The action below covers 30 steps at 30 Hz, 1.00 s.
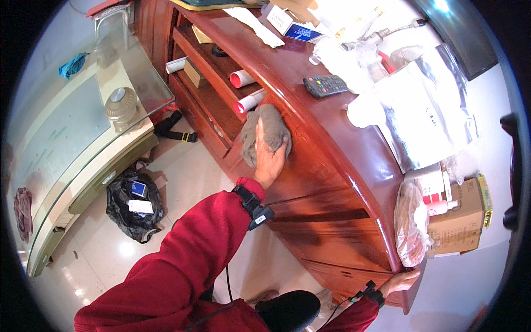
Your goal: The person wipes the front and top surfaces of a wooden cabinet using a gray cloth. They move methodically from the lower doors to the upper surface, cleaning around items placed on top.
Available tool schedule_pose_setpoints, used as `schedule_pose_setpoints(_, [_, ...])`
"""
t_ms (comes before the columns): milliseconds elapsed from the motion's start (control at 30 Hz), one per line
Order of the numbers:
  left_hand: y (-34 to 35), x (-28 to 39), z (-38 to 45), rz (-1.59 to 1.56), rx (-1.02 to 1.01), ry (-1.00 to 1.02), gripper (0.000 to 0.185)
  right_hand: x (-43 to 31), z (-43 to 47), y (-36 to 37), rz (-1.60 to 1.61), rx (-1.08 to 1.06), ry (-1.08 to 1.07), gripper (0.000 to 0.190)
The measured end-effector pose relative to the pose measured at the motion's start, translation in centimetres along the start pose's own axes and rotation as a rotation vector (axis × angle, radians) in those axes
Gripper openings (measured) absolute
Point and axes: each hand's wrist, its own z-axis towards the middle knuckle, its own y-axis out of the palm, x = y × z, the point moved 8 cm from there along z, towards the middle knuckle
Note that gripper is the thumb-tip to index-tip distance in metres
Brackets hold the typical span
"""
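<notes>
My left hand (270, 159) grips a bunched grey cloth (265, 128). The cloth is pressed against the curved front of a reddish-brown wooden cabinet (327, 174), just below the rim of its top and beside the open shelves. At the cabinet's near right corner, my right hand (399, 282) rests against the edge; its finger closure is unclear. Close to the cloth, two rolls of paper with red inner faces, one roll (242, 78) above the other roll (249, 101), stick out of the shelves.
On the cabinet top lie a remote control (325, 86), a lamp box (300, 31), white packaging (415, 112) and a plastic-bagged item (410, 224). A cardboard box (456, 224) stands at right. At left are a glass-topped table (62, 120) and a black plastic bag (132, 207) on the tiled floor.
</notes>
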Motion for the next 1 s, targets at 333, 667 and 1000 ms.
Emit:
schedule_pose_setpoints(333, [-2.4, -15.9, -4.6, -0.345, 0.237, -0.842, 0.070, -0.7, -0.1, 0.0, 0.003, -0.010, -0.007, 0.054])
schedule_pose_setpoints(667, [4.0, -4.0, -9.3, -0.572, -0.111, -0.875, 0.020, -2.1, -0.8, -1.4, 0.250, 0.069, 0.145, 0.055])
schedule_pose_setpoints(1000, [3.1, 5.7, -19.2, -0.723, -0.528, -1.090, 0.027, -13.8, -21.7, 3.8, 0.939, -0.936, 0.449, 0.054])
